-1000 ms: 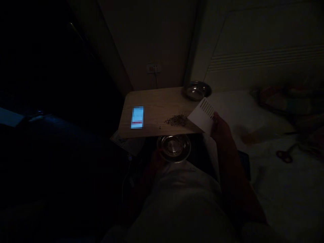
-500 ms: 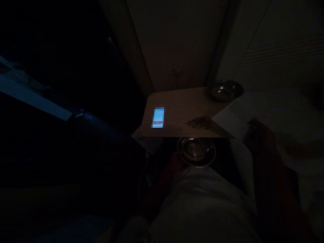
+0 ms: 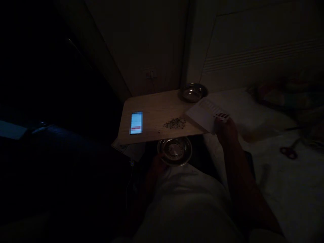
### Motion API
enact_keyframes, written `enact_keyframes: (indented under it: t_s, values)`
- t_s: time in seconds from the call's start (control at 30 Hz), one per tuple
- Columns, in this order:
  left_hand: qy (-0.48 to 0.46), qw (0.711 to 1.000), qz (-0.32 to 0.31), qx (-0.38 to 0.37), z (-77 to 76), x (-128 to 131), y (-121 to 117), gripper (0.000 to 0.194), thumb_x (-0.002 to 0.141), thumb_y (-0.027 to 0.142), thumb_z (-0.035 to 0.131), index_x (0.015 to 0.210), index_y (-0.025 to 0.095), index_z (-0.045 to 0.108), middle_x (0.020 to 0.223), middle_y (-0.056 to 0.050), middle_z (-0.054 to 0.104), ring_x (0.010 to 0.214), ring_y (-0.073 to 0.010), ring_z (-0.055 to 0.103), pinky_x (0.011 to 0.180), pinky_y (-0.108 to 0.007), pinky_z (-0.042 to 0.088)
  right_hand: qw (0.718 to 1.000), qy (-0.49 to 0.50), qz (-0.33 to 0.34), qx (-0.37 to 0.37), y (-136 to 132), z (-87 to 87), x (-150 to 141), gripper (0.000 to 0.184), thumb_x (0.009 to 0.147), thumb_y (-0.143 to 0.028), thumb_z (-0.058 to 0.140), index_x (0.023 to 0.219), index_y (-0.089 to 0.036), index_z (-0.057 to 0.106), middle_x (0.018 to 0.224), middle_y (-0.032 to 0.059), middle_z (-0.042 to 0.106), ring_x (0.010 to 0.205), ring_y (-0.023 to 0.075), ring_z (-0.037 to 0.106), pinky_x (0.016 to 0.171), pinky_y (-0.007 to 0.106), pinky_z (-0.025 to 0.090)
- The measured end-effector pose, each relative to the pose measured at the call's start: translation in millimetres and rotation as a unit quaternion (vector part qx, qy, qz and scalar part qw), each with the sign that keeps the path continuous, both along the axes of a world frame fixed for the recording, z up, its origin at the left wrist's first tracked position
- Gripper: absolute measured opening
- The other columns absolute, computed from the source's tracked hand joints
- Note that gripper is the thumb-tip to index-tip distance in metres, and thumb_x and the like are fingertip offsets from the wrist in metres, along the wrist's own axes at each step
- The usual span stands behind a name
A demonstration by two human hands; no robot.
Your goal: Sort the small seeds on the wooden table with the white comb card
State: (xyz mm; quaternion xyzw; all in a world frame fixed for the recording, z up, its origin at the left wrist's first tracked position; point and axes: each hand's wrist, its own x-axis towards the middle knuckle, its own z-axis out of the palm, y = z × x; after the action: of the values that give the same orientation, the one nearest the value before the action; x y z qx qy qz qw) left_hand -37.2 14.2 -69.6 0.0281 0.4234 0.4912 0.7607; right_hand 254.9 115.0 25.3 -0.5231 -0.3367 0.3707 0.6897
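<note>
Right hand (image 3: 226, 130): we see it pinching a white card (image 3: 201, 116) with a row of stripes, fingers closed on the card's right end. Card sits slanted over the right end of the table (image 3: 152, 103), its left edge just beside a loose pile of small dark bits (image 3: 174, 123); we can't tell if it touches the wood. A few stray bits lie left of the pile, near the front edge.

Left hand (image 3: 159, 162): very dark, at the left rim of the lower metal bowl (image 3: 187, 157). We can't tell how its fingers are set. Bowl is just in front of the table edge, below the pile, above the person's pale clothing (image 3: 187, 195); we make out some small bits inside.

Farther out: upper metal bowl (image 3: 193, 93) at the table's back right corner, behind the card. Lit phone (image 3: 136, 123), screen pixelated, lies at the table's left end. Behind the table, we get a wall socket (image 3: 150, 75). To the right, scissors (image 3: 288, 152) lie on a white sheet (image 3: 273, 182), with a dim patterned cloth (image 3: 275, 96) beyond.
</note>
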Motion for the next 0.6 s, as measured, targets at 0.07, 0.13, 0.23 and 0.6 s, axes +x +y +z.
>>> enact_keyframes:
  t_s: [0.07, 0.13, 0.23, 0.6]
  values:
    - [0.012, 1.0, 0.023, 0.009, 0.0, -1, -4, 0.025, 0.06, 0.012, 0.068, 0.083, 0.021, 0.066, 0.08, -0.003, 0.071, 0.099, -0.0263, 0.064, 0.09, -0.039, 0.047, 1.0, -0.002, 0.012, 0.004, -1, 3.3, -3, 0.033, 0.061, -0.034, 0.074, 0.089, -0.022, 0.061, 0.088, 0.0003, 0.065, 0.078, 0.0151, 0.061, 0.073, 0.032, 0.052]
    - [0.014, 0.999, 0.031, 0.014, 1.2, -2, -7, 0.026, 0.059, 0.01, 0.068, 0.082, 0.022, 0.066, 0.081, -0.002, 0.072, 0.1, -0.0258, 0.064, 0.09, -0.038, 0.047, 1.0, -0.013, 0.016, 0.004, -3, 5.3, -4, 0.035, 0.061, -0.034, 0.075, 0.091, -0.022, 0.062, 0.089, 0.0007, 0.066, 0.079, 0.0147, 0.061, 0.073, 0.031, 0.052]
    - [0.008, 1.0, 0.026, 0.009, 4.0, -2, -5, 0.024, 0.061, 0.013, 0.068, 0.083, 0.02, 0.067, 0.081, -0.004, 0.072, 0.097, -0.0276, 0.064, 0.087, -0.041, 0.048, 0.999, -0.037, 0.021, 0.005, -5, 5.8, -4, 0.036, 0.062, -0.036, 0.075, 0.094, -0.023, 0.062, 0.09, 0.001, 0.067, 0.079, 0.0147, 0.062, 0.072, 0.03, 0.052]
    - [0.007, 1.0, 0.019, -0.005, -4.5, -4, 1, 0.02, 0.067, 0.015, 0.063, 0.086, 0.018, 0.068, 0.082, -0.006, 0.073, 0.094, -0.0285, 0.066, 0.087, -0.041, 0.05, 0.997, -0.074, 0.023, 0.005, -6, 4.0, -7, 0.034, 0.068, -0.036, 0.069, 0.098, -0.023, 0.061, 0.094, 0.0013, 0.067, 0.081, 0.0149, 0.061, 0.074, 0.03, 0.05]
